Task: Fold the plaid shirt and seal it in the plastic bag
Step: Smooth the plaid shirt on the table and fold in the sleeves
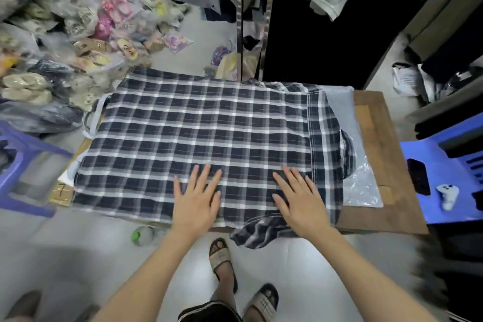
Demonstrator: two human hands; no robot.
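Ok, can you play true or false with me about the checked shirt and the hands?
1. Both hands, left hand and right hand, lie flat on the plaid shirt. True.
2. The shirt is already inside the plastic bag. False: it is spread out on the wooden table, with the bag peeking out from under its right edge.
3. A sleeve hangs over the near edge of the table. True.
4. The hands are pinching the fabric. False: the fingers are spread open, palms down.
5. The chair to the right is red. False: it is blue.
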